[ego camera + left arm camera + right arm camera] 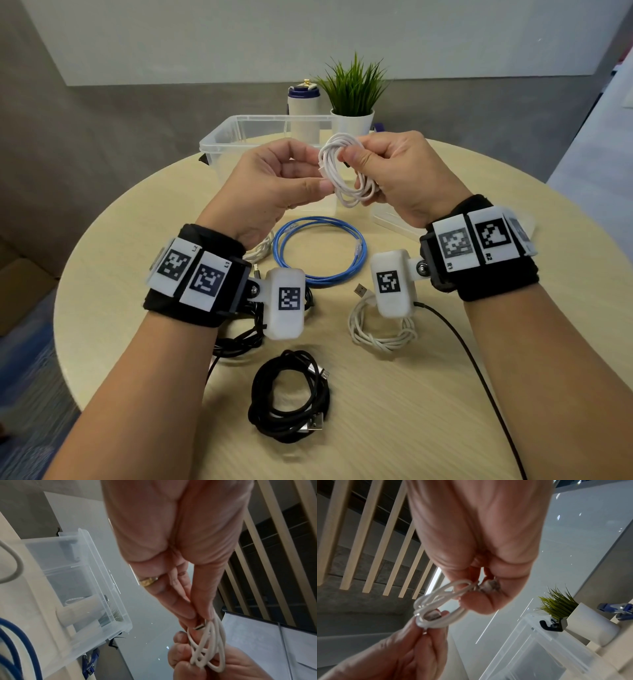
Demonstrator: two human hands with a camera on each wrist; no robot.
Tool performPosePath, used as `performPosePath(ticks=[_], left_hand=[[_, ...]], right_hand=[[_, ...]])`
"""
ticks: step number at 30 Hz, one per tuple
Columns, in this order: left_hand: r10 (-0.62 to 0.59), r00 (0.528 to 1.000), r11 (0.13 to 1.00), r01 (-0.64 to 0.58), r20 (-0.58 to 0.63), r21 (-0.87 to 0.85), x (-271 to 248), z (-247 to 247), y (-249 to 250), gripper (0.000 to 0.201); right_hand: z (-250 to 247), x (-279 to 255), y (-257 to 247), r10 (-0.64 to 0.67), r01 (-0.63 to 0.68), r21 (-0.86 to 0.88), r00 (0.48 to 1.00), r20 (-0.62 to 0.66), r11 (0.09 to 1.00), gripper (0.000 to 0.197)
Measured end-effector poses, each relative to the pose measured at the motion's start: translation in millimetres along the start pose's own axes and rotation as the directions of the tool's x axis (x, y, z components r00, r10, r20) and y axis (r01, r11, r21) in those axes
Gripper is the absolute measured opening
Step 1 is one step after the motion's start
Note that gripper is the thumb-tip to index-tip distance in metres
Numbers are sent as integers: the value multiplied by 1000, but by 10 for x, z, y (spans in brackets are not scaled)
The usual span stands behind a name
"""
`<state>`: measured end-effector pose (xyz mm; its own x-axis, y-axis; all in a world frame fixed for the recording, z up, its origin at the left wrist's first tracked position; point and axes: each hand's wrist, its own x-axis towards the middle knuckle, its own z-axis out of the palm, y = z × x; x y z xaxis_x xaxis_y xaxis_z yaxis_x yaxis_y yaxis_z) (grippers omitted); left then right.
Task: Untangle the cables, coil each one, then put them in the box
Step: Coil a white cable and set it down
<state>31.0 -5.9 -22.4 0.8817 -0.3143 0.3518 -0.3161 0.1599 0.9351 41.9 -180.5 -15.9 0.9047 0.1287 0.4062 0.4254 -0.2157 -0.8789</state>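
Note:
Both hands hold a coiled white cable (346,171) above the table, in front of the clear plastic box (219,137). My right hand (387,171) grips the coil's right side, fingers curled round its loops. My left hand (291,174) pinches the coil's left side between thumb and fingers, at the plug end. In the left wrist view the left hand's fingertips (190,612) hold a metal plug (199,626) against the white cable (209,646). The right wrist view shows the white cable (436,604) between both hands. The box (96,577) looks empty of cables.
On the round table (428,394) lie a blue cable coil (322,253), a black coil (291,394), a white coil (380,329), another black bundle (239,339) under the left wrist and a white cable (260,250). A bottle (304,109) and potted plant (352,96) stand behind the box.

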Motion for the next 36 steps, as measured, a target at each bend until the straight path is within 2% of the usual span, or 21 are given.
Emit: performPosePath(ticks=[5, 11, 15, 23, 36], left_hand=[[47, 996, 997, -43, -74, 57, -3, 48, 17, 37], [50, 994, 994, -40, -101, 103, 5, 48, 10, 37], [73, 992, 993, -62, -107, 104, 2, 72, 20, 37], [149, 968, 979, -116, -202, 170, 16, 114, -10, 32], [145, 973, 972, -106, -181, 209, 25, 90, -7, 24]], right_hand=[[26, 9, 4, -26, 25, -17, 998, -58, 1000, 17], [39, 13, 19, 10, -10, 2, 998, -58, 1000, 11], [39, 14, 19, 9, -9, 0, 997, -79, 1000, 16], [49, 14, 13, 10, -10, 6, 997, -73, 1000, 15], [56, -27, -24, 48, -48, 27, 999, -15, 998, 16]])
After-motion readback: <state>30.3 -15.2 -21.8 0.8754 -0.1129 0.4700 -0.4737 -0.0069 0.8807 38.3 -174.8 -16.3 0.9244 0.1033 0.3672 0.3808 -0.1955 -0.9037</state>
